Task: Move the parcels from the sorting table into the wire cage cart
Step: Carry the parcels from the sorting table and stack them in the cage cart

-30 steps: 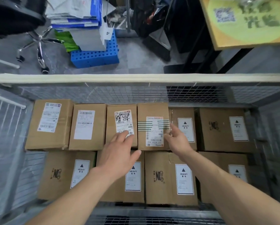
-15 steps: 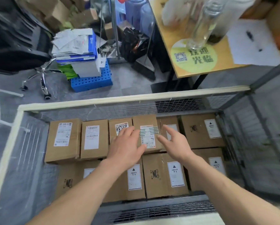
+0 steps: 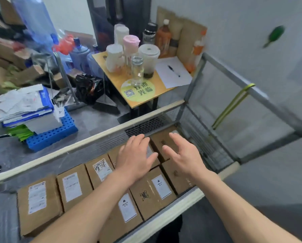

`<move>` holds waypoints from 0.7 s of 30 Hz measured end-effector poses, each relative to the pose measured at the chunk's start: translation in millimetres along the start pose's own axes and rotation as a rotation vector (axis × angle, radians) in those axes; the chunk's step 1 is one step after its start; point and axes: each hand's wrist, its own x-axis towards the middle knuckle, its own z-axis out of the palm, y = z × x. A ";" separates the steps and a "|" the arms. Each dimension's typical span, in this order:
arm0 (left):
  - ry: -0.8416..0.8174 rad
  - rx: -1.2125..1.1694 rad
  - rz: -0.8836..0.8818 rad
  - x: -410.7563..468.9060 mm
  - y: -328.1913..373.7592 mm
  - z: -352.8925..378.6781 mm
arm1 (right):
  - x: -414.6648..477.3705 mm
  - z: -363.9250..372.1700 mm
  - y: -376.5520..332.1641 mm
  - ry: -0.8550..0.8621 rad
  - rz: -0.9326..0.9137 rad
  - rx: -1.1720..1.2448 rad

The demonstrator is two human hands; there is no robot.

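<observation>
Both hands are held open above the parcels (image 3: 73, 186) packed in the wire cage cart (image 3: 87, 140), right of centre in the frame, with fingers spread and nothing gripped. The left hand (image 3: 135, 155) is seen over a parcel in the far row, whose label is mostly hidden beneath it. The right hand (image 3: 183, 155) is held just beside it, palm turned inward, over the brown parcels at the row's right end. Whether either hand touches the cardboard cannot be told. The parcels are laid flat in two rows, labels up, from lower left to centre right. A parcel with a scribbled label (image 3: 101, 169) is left exposed just left of the left wrist.

Compared with half a second earlier, the hands are found further along the row toward the cart's right end. The scribbled label, then at the left fingertips, is now uncovered. The view is swung upward and to the right, so a small table (image 3: 115, 76) crowded with cups (image 3: 149, 55) is shown in full at upper centre, and a blue crate (image 3: 59, 132) is pushed to the left.
</observation>
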 end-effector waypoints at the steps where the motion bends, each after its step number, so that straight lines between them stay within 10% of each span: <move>1: 0.007 0.005 0.039 1.4 10.3 -2.7 | -8.4 -9.3 4.6 0.030 0.026 0.000; 21: 0.043 0.027 0.556 -48.3 260.0 31.4 | -210.8 -163.0 133.3 0.454 0.346 0.027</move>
